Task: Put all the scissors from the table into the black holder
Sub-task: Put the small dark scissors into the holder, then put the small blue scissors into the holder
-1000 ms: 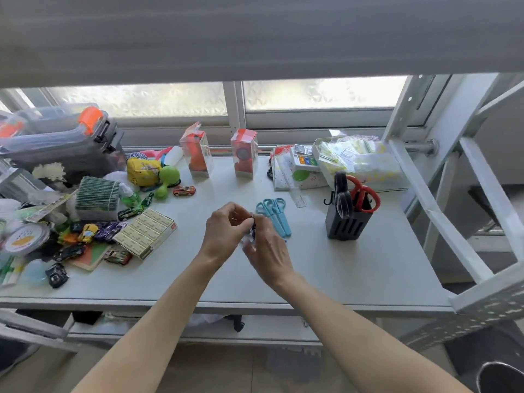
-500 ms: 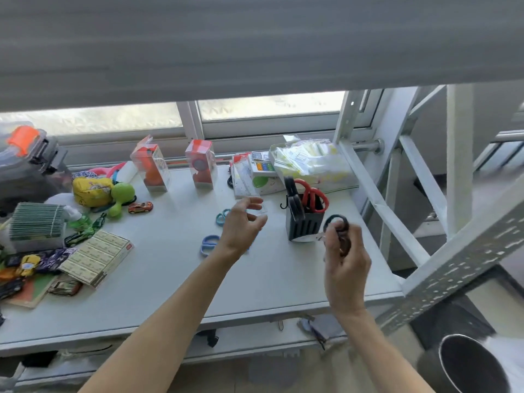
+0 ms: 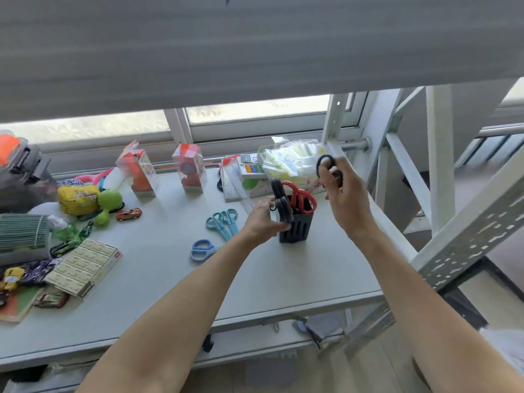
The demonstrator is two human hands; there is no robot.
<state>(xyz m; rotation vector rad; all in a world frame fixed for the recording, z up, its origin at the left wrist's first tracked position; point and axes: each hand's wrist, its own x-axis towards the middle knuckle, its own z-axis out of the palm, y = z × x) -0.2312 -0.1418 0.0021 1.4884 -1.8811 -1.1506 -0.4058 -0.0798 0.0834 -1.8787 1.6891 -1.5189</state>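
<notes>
- The black holder (image 3: 296, 226) stands on the table (image 3: 297, 279), with black scissors (image 3: 280, 204) and red scissors (image 3: 299, 195) inside.
- The left hand (image 3: 262, 221) grips its side.
- The right hand (image 3: 344, 195) grasps another black pair (image 3: 326, 165) above, blades hidden.
- Teal scissors (image 3: 224, 222) and what looks like a blue pair (image 3: 202, 249) lie on the table.

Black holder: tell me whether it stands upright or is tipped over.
Upright. The black holder stands on its base on the table, with red scissors poking from its top; the left hand steadies its side.

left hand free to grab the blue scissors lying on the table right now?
Probably not at once: the left hand is steadying the black holder. Once it lets go, the blue scissors lie uncovered beside that forearm.
</notes>
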